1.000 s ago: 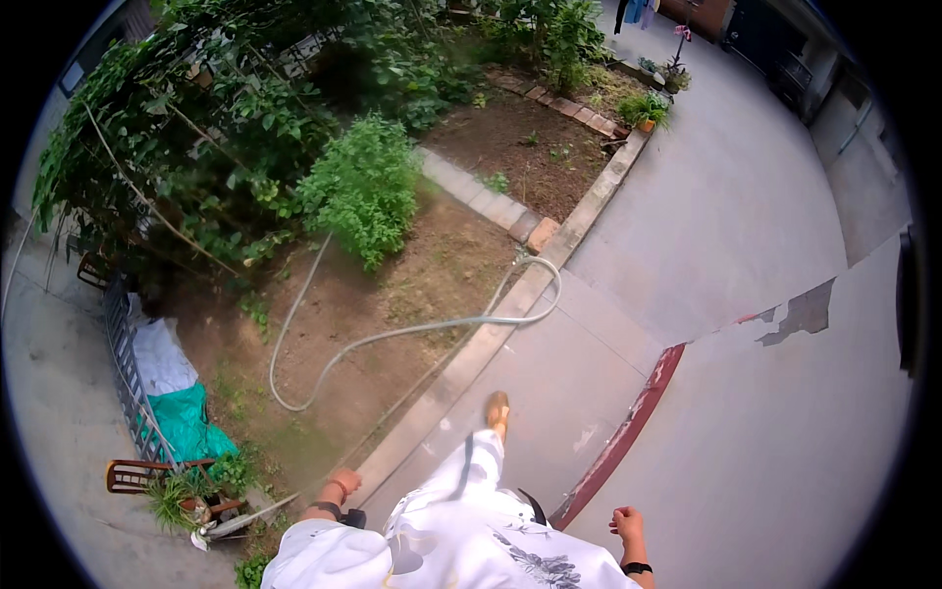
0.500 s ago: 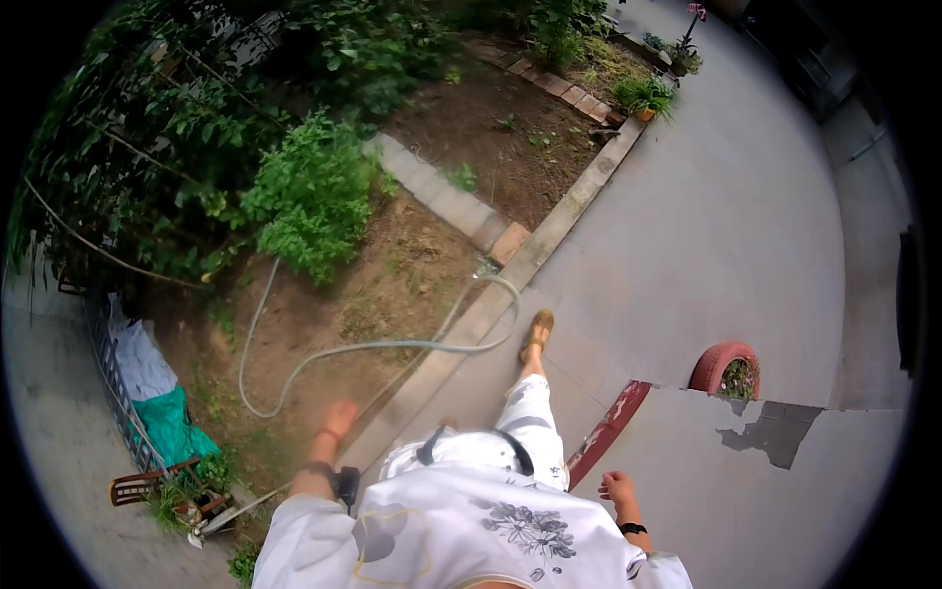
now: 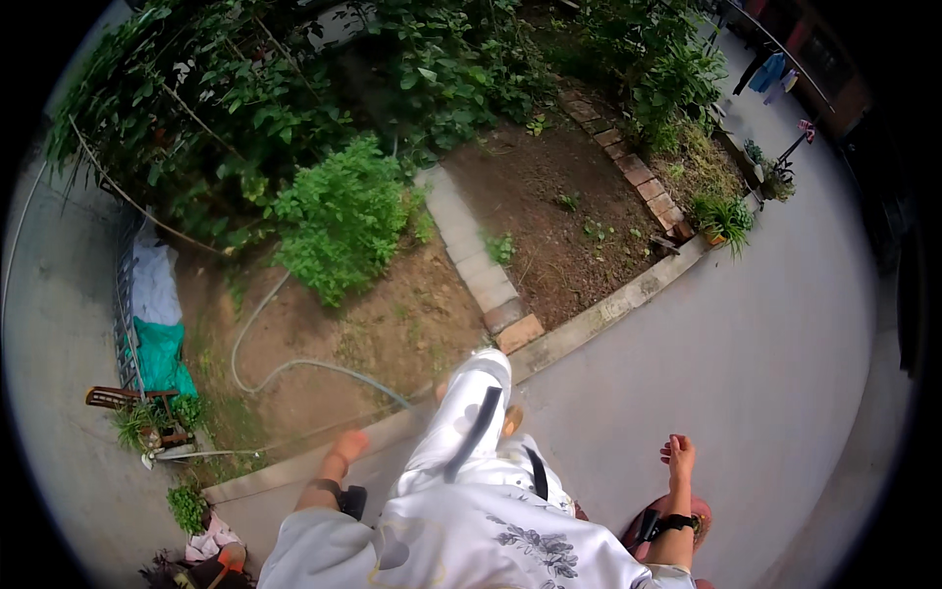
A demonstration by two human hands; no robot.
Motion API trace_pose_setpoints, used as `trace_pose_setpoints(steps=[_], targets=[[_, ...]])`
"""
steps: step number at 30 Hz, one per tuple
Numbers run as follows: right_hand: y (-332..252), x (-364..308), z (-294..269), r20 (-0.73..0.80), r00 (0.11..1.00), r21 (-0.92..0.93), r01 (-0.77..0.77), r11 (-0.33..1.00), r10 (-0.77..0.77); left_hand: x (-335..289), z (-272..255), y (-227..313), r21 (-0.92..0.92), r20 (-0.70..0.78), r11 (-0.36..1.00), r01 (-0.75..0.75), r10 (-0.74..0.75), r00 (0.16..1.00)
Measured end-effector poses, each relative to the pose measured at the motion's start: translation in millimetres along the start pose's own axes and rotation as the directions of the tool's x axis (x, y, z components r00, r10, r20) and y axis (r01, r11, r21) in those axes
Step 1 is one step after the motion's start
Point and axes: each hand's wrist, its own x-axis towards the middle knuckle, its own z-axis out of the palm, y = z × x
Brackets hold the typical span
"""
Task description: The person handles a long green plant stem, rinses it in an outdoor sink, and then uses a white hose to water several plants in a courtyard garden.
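Note:
My left hand (image 3: 345,452) hangs by my side, fingers curled in and holding nothing, just above the concrete curb (image 3: 608,309) of a garden bed. A pale garden hose (image 3: 285,365) snakes over the bare soil close in front of it. My right hand (image 3: 677,456) swings out over the grey pavement, empty with its fingers loosely apart. Both wrists carry a black band. My leg in white trousers (image 3: 471,412) is lifted forward over the curb.
A round green bush (image 3: 339,221) and a strip of paving stones (image 3: 471,255) cross the bed. A red tyre planter (image 3: 692,515) sits under my right forearm. A metal rack with white and teal cloth (image 3: 157,324) lies at left. Potted plants (image 3: 726,221) line the far curb.
I have stepped forward to the curb and the view has swung toward the garden bed. The hose now lies near my left hand, and the red planter has slid under my right arm.

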Motion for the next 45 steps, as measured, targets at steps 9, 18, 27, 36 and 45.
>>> trace_pose_setpoints(steps=[9, 18, 27, 36, 45], targets=[[-179.9, 137.8, 122.4, 0.345, 0.93, -0.299, 0.234, 0.925, -0.123, 139.4, 29.0, 50.2, -0.029, 0.22, 0.962, 0.271, -0.259, 0.941], [-411.2, 291.2, 265.0, 0.39, 0.919, 0.013, 0.05, 0.999, -0.051, 312.1, -92.6, 252.7, -0.809, 0.06, 0.547, 0.214, -0.286, 0.956], [-542.7, 426.1, 448.8, 0.619, 0.781, -0.299, 0.139, 0.944, 0.081, 362.9, -165.7, 245.6, -0.93, -0.098, 0.358, 0.088, -0.469, 0.878], [-735.5, 534.4, 670.3, 0.593, 0.804, -0.469, 0.3, 0.831, 0.044, 349.1, -174.6, 288.1, -0.888, 0.319, 0.031, 0.459, -0.678, 0.662], [-939.0, 481.0, 847.9, 0.84, 0.517, -0.303, 0.697, 0.65, -0.163, 420.1, -229.5, 340.8, -0.819, 0.218, 0.228, 0.526, -0.725, 0.653]])
